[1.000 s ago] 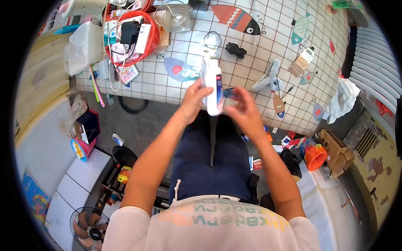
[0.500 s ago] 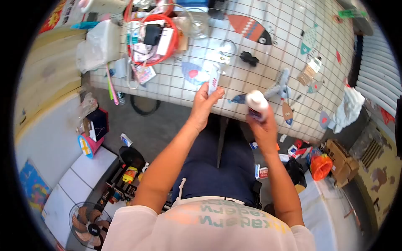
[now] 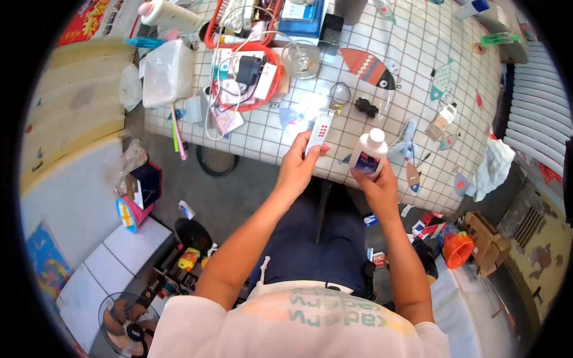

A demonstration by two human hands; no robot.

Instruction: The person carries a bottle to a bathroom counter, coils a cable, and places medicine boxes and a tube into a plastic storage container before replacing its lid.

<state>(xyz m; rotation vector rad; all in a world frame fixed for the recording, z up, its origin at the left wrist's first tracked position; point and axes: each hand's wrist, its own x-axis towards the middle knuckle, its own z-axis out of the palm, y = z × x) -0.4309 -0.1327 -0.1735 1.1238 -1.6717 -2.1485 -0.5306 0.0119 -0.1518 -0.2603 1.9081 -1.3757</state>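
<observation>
The step in hand was a two-handed hold over the near edge of the worktop (image 3: pixel 256 147). The left hand (image 3: pixel 295 170) had its grip closed on a slim white packet (image 3: pixel 320 129), possibly a tube. The right hand (image 3: pixel 382 188) gripped a white bottle (image 3: pixel 368 156), capped and dark-labelled. Any move from this pose called for steady bottle support.

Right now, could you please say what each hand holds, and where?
Left hand: slim white item, by its lower end. Right hand: white-capped bottle, by its lower part.
</observation>
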